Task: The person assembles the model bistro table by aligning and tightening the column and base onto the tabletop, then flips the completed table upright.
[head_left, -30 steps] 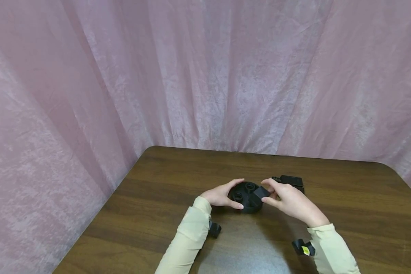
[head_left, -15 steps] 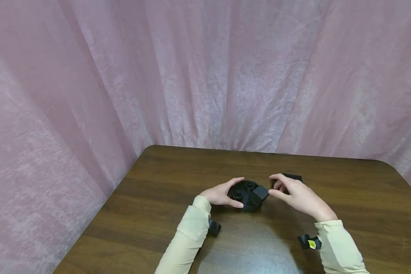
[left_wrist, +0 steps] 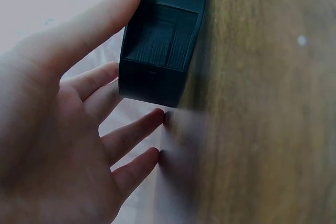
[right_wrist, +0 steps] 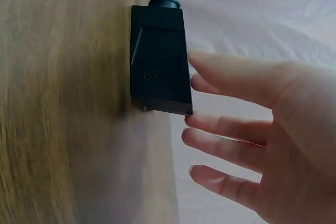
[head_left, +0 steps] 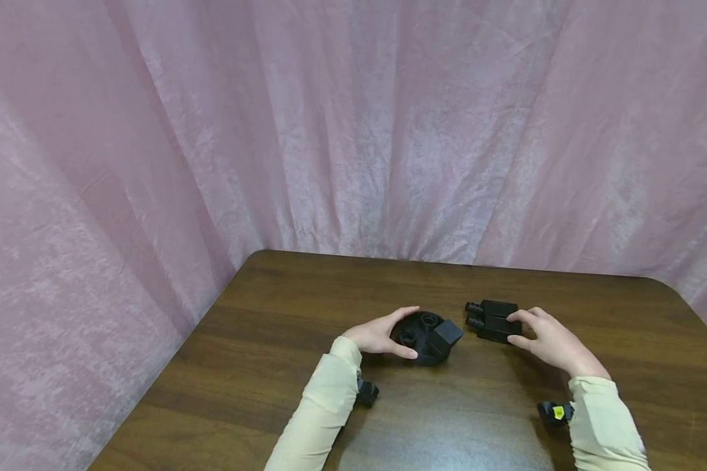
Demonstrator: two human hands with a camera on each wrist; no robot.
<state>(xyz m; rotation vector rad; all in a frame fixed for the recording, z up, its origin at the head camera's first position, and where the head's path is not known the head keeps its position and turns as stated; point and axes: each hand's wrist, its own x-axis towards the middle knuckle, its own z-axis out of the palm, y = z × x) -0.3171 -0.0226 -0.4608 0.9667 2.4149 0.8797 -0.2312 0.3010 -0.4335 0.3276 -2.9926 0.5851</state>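
My left hand (head_left: 380,335) grips the left rim of a round black holder (head_left: 418,327), thumb on the near side and fingers on the far side. Two round sockets show in its top, and a black block (head_left: 446,333) is seated at its right, tilted outward. In the left wrist view the thumb lies against the dark side wall (left_wrist: 163,40) of the holder. Farther right, two black blocks with ridged round necks lie side by side, a far block (head_left: 499,307) and a near block (head_left: 497,327). My right hand (head_left: 554,343) has its fingertips at their right end, thumb at the near block; firm contact is unclear.
Everything lies on a brown wooden table (head_left: 306,288). A pink curtain (head_left: 389,131) hangs behind its far edge. Small black wrist cameras sit under the left sleeve (head_left: 324,405) and the right sleeve (head_left: 603,418).
My right hand has left the block seated in the holder and moved right to the two loose blocks, uncovering them. My left hand keeps its place on the holder.
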